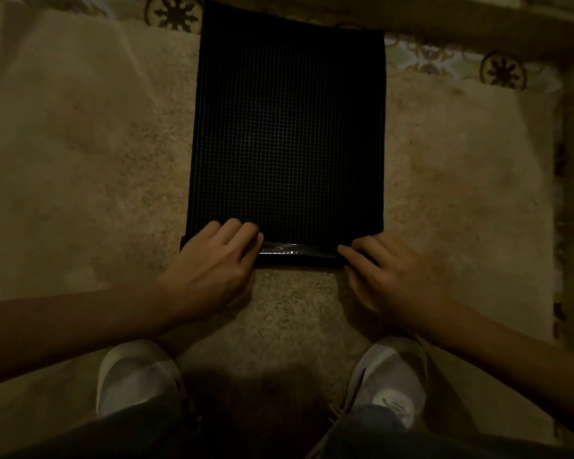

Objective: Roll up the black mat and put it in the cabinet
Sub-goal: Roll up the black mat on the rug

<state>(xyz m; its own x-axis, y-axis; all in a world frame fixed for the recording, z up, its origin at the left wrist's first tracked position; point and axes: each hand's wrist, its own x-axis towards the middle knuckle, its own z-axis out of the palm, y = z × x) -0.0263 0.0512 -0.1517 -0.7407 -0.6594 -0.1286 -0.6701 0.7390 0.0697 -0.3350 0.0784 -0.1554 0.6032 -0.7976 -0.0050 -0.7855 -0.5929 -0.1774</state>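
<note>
The left hand point(217, 260) lies palm-down on the near-left corner of the black mat point(289, 127), fingers curled over the first turn of the roll. It is pressing and lightly gripping that turn rather than fully closed. The right hand point(390, 273) sits in mirror position on the near-right corner, its fingers bent over the same turn and its thumb pointing inward along it. Between the two hands a short stretch of the rolled edge point(299, 255) is exposed; it shows a glossy underside and reads as a thin, tight tube.

Key relation: the unrolled part of the mat extends straight ahead of both hands, away from the body. Its long axis runs forward; the roll axis runs crosswise from hand to hand. Both hands are equally near and evenly spaced about the centre line. In judgement, the coming move is a forward roll with both hands advancing together; unequal advance would likely skew the tube.

The mat rests on a pale shaggy rug point(80, 160), which lies beyond each hand to its outer side. Behind the hands, toward the body, are two light shoes point(136, 376) and dark trouser legs.

Limits of visibility: lighting is dim. The fingertips and the roll ends are covered by the hands. The far mat edge meets a patterned floor point(176, 11) at the frame top. No cabinet can be identified.
</note>
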